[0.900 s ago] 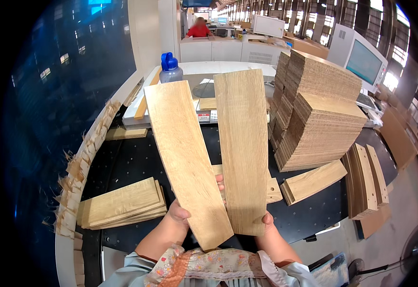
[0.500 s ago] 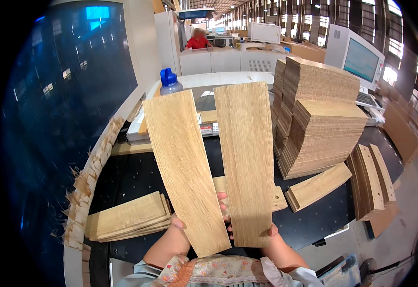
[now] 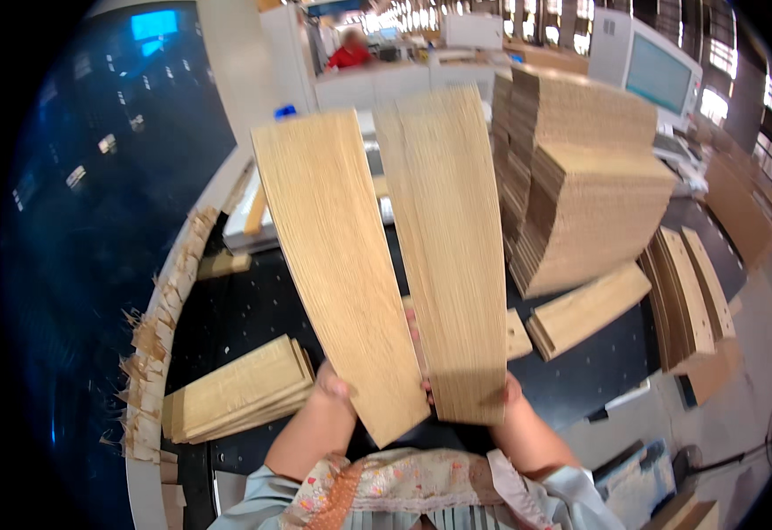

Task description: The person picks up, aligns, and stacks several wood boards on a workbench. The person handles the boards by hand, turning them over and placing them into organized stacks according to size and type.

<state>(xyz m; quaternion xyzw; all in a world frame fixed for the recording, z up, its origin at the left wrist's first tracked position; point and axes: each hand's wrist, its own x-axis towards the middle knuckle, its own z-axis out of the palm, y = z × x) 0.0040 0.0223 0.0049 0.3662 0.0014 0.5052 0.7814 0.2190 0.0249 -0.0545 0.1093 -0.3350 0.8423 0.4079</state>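
Observation:
Two long wood-grain boards stand tilted up in front of me, side by side, nearly meeting at their lower ends and spreading apart at the top. My left hand [image 3: 333, 385] grips the left board [image 3: 333, 265] by its lower end, thumb on the outer edge. My right hand [image 3: 512, 392] holds the right board [image 3: 446, 256] low on its outer edge. Most of my fingers are hidden behind the boards; a few tips show in the gap. Another drilled board [image 3: 517, 334] lies on the black table [image 3: 571, 389] behind them.
Tall board stacks [image 3: 593, 212] rise at the back right, with a short pile [image 3: 589, 311] before them and drilled boards [image 3: 677, 296] at the table's right edge. Another pile [image 3: 240, 389] lies at the left. A monitor [image 3: 659, 66] and a person in red [image 3: 350, 55] are farther back.
Both boards sit higher in the view and reach closer to me, still in my hands. The surroundings have shifted up slightly as my head moved.

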